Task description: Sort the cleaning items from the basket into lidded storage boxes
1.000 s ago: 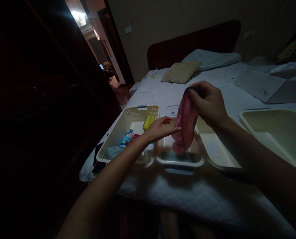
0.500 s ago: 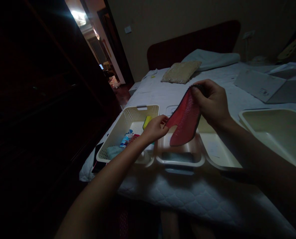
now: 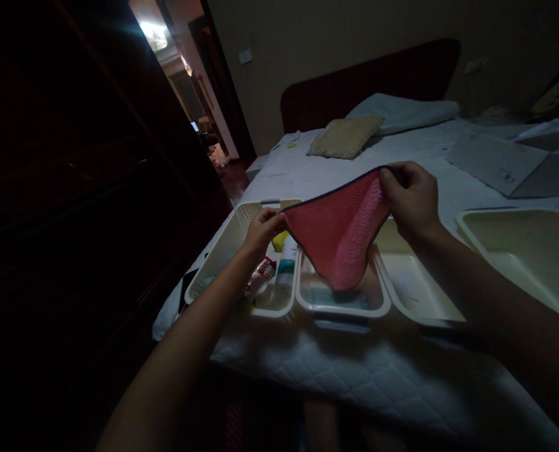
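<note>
A pink cloth [image 3: 338, 226] with dark stitched edging hangs stretched between my two hands, its lower part drooping in a rounded point. My left hand [image 3: 264, 233] pinches one corner, and the opposite corner is gripped by my right hand [image 3: 413, 198]. Directly below the cloth sits a cream bin [image 3: 342, 307] with a folded bluish-green cloth [image 3: 317, 296] in it. Beneath my left hand, a perforated cream basket [image 3: 241, 220] holds a white and teal bottle [image 3: 287, 258], a yellow sponge-like piece [image 3: 280, 240] and red-and-white packaging [image 3: 266, 269]. My left forearm hides part of that basket.
More cream bins stand to the right, one [image 3: 401, 282] partly behind my right arm and another [image 3: 519, 251] at the far right. Farther back on the bed [image 3: 302, 166] lie a beige cushion [image 3: 345, 137], a pale pillow [image 3: 401, 114] and open cardboard [image 3: 500, 163].
The pink cloth went from folded and slack to spread wide. My left hand moved left and up a little with its corner, uncovering the bottle; my right hand shifted slightly right and down.
</note>
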A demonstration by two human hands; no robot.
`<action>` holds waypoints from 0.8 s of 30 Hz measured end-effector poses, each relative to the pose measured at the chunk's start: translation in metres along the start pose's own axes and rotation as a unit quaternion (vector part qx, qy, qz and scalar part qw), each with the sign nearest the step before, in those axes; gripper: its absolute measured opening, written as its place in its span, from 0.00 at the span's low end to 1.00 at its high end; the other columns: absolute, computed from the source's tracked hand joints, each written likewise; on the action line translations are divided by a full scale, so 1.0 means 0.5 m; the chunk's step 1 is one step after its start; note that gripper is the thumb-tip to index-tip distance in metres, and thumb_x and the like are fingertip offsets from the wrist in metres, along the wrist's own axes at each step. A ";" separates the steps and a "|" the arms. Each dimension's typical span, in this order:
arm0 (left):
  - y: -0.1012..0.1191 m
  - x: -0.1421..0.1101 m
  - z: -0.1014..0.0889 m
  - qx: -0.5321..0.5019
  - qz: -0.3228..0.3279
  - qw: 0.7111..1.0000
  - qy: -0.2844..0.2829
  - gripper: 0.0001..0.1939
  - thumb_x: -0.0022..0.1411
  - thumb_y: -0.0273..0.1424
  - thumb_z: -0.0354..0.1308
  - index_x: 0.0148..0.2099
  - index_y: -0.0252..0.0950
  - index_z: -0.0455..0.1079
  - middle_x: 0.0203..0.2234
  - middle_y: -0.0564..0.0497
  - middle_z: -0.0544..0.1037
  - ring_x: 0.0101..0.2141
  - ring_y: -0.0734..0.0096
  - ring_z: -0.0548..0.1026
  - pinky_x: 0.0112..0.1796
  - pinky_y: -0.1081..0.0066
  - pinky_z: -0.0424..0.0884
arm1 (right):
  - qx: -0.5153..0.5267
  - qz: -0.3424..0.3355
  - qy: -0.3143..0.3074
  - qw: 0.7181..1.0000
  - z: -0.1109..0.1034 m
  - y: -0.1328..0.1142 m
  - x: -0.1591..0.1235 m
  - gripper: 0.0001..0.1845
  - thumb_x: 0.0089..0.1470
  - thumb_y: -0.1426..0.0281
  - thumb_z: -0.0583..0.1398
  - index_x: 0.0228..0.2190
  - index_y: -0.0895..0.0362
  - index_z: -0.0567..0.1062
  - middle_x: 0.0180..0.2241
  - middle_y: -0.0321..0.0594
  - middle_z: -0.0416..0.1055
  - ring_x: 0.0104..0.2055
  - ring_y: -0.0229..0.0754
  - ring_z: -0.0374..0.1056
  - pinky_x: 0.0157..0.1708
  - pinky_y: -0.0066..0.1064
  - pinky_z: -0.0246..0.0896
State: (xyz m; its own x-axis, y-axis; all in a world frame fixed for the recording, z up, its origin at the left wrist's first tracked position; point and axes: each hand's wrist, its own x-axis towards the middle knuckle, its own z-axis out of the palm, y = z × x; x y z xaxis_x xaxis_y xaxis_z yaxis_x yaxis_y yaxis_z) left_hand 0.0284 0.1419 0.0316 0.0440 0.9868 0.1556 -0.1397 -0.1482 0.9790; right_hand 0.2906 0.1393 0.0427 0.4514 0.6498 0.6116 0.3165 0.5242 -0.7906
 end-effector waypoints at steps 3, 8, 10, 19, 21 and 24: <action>0.021 0.006 -0.014 -0.060 -0.009 0.997 0.057 0.16 0.40 0.32 0.69 0.31 0.35 0.66 0.23 0.57 0.74 0.25 0.77 0.73 0.32 0.73 0.71 | 0.008 0.054 0.010 0.998 0.000 0.041 0.000 0.07 0.45 0.64 0.63 0.27 0.53 0.74 0.27 0.38 0.72 0.30 0.43 0.67 0.34 0.39 0.64; 0.030 0.010 -0.014 -0.076 0.035 0.990 0.115 0.21 0.37 0.34 0.72 0.32 0.35 0.68 0.21 0.60 0.72 0.23 0.81 0.70 0.28 0.76 0.69 | 0.025 0.094 0.006 0.995 0.002 0.067 -0.003 0.09 0.42 0.63 0.65 0.25 0.53 0.73 0.26 0.37 0.71 0.27 0.41 0.65 0.30 0.35 0.63; 0.028 0.002 -0.001 -0.086 0.033 0.988 0.122 0.20 0.38 0.34 0.72 0.32 0.34 0.68 0.22 0.60 0.72 0.23 0.81 0.70 0.29 0.76 0.69 | 0.032 0.089 0.024 0.995 0.006 0.066 -0.004 0.09 0.42 0.62 0.66 0.24 0.53 0.72 0.25 0.36 0.71 0.26 0.40 0.64 0.28 0.35 0.62; 0.026 -0.073 0.102 -0.103 -0.040 0.994 0.027 0.15 0.46 0.34 0.69 0.32 0.33 0.68 0.24 0.57 0.74 0.26 0.81 0.72 0.35 0.74 0.71 | 0.055 0.042 -0.090 0.994 0.042 -0.022 -0.076 0.10 0.46 0.63 0.65 0.26 0.54 0.70 0.22 0.34 0.69 0.24 0.39 0.65 0.24 0.32 0.63; 0.030 -0.083 0.119 -0.098 -0.036 0.994 0.023 0.14 0.48 0.33 0.68 0.34 0.34 0.68 0.25 0.56 0.74 0.27 0.80 0.73 0.37 0.73 0.72 | 0.049 0.033 -0.146 0.987 0.048 -0.051 -0.100 0.09 0.48 0.63 0.64 0.28 0.55 0.73 0.25 0.36 0.72 0.27 0.40 0.68 0.28 0.33 0.66; 0.034 -0.096 0.135 -0.083 -0.025 0.996 0.025 0.14 0.50 0.32 0.67 0.37 0.35 0.67 0.26 0.56 0.75 0.28 0.79 0.73 0.38 0.71 0.72 | 0.031 0.013 -0.186 0.982 0.051 -0.078 -0.125 0.10 0.51 0.62 0.63 0.32 0.57 0.77 0.30 0.40 0.76 0.31 0.41 0.72 0.32 0.35 0.68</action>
State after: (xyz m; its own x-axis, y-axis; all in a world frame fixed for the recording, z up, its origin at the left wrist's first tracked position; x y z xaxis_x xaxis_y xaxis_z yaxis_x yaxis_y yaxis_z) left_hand 0.0904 0.0879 0.0497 0.0063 0.9953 0.0964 -0.3008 -0.0901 0.9494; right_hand 0.2289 0.0922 0.0358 0.1186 0.8139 0.5687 0.2522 0.5293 -0.8101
